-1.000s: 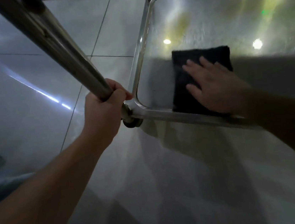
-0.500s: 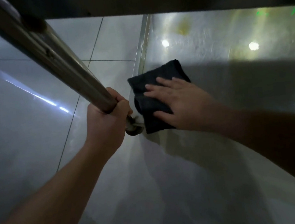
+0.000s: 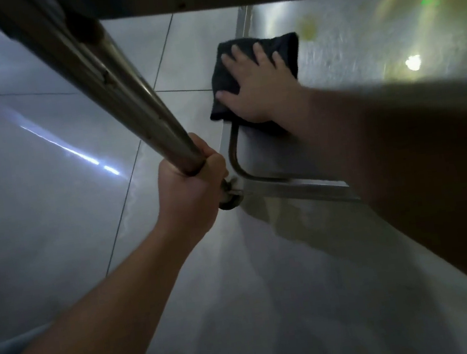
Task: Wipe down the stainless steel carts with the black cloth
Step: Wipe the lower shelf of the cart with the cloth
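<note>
Nearest the camera, at the lower end of the cart's steel post (image 3: 117, 102), the left hand (image 3: 193, 193) wraps its fingers tightly round the tube. Beyond it, the right hand (image 3: 256, 85) presses flat, fingers spread, on the black cloth (image 3: 226, 60), which drapes over the left rim of the cart's lower shelf (image 3: 359, 58).

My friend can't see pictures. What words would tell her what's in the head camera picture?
A right hand presses a black cloth flat on the left edge of a steel cart shelf, fingers spread. The left hand grips the cart's slanted post just above a wheel, over a shiny tile floor.
</note>
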Demonstrator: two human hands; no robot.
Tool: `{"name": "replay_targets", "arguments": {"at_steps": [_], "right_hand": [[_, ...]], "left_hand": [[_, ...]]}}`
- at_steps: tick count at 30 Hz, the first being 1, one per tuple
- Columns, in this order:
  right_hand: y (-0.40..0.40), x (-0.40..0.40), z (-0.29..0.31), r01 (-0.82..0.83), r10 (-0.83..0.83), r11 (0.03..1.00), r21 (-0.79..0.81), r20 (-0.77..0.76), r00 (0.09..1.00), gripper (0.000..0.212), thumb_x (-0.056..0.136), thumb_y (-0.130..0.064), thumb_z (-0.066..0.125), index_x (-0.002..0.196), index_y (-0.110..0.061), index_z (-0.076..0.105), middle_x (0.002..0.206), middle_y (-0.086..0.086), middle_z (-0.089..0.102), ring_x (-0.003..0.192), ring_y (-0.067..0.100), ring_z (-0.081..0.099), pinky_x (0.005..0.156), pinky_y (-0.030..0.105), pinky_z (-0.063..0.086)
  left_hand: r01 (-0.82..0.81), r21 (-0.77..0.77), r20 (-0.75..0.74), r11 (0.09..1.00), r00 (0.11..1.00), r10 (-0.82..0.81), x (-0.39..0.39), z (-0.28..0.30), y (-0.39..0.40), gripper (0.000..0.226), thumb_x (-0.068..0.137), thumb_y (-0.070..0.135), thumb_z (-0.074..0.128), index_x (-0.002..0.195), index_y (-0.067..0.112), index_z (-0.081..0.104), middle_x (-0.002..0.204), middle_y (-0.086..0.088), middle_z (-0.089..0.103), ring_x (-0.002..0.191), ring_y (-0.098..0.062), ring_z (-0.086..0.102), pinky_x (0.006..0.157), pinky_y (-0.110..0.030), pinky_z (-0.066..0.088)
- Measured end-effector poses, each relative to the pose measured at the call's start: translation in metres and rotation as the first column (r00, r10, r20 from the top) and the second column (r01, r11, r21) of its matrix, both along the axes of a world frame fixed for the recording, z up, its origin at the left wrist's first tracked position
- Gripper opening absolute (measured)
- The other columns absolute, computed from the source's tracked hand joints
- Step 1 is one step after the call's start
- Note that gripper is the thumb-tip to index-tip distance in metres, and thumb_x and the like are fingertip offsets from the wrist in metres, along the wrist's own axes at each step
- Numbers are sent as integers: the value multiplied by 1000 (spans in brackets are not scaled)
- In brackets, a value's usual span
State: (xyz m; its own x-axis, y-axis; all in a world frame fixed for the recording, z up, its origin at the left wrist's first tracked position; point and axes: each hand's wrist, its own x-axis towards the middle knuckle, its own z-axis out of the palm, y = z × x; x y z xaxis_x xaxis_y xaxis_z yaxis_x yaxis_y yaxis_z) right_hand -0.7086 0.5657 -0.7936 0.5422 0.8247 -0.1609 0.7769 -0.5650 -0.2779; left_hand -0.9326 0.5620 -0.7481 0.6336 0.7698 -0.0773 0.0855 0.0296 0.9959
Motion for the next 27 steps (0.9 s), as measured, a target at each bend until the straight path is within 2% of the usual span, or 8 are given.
{"name": "replay_targets", "arguments": {"at_steps": [4,7,10,12,17,20,24,27], "right_hand": [[-46,-58,2,-199,199,979,50,0,980,81,99,-70,26,166,-27,6,174,-5,2,160,27,-1,128,52,3],[-82,-87,3,-287,287,956,60,-2,958,75,103,-62,26,166,-29,2,174,-7,0,160,21,-4,129,47,-1],[-103,-90,8,-351,353,935,36,-67,933,78,101,-65,28,166,-32,-2,173,-11,-5,159,15,-10,129,42,-5],[-114,-87,10,-396,396,918,-7,-53,917,84,99,-70,31,165,-31,-4,173,-11,-7,159,15,-11,129,42,-3],[-137,-89,6,-402,402,915,-38,12,915,68,109,-47,32,166,-24,2,174,-5,-2,160,19,-7,129,40,-2],[-158,-86,1,-390,391,920,-29,75,917,65,110,-38,34,166,-23,6,174,-3,2,160,21,-3,128,39,1],[-191,-74,-1,-385,381,923,3,132,915,64,110,-39,37,166,-20,14,173,-1,11,160,22,7,129,41,10],[-213,-63,-2,-348,349,937,-32,118,930,68,108,-48,35,166,-25,9,173,-5,6,160,18,3,129,40,8]], "left_hand": [[53,52,-29,997,998,-52,-4,-2,7,7,75,-2,58,73,5,55,66,-23,52,61,-30,52,57,-35,45],[93,97,-60,991,994,-88,-7,-4,12,14,80,-2,60,73,10,58,63,-3,60,59,-16,58,55,-26,51],[65,133,-99,989,994,-52,-8,-6,11,17,83,-1,60,73,12,58,63,-2,59,59,-13,58,55,-24,51],[54,138,-105,989,994,-39,-7,-5,11,20,84,-2,60,72,14,58,64,-1,59,61,-14,59,58,-25,52],[-93,148,-126,985,986,113,-2,1,2,17,77,8,62,69,24,61,66,4,65,68,-9,66,63,-18,53],[-161,136,-160,978,970,182,0,3,-3,16,80,11,65,74,27,63,71,7,68,77,-10,71,65,-20,55],[-204,159,-274,966,931,242,-4,7,-8,10,87,21,70,93,26,65,75,14,65,61,8,60,53,-10,49],[-189,275,-428,943,854,297,-12,4,-14,36,85,34,77,113,26,56,95,7,63,76,1,63,57,-18,48]]}}
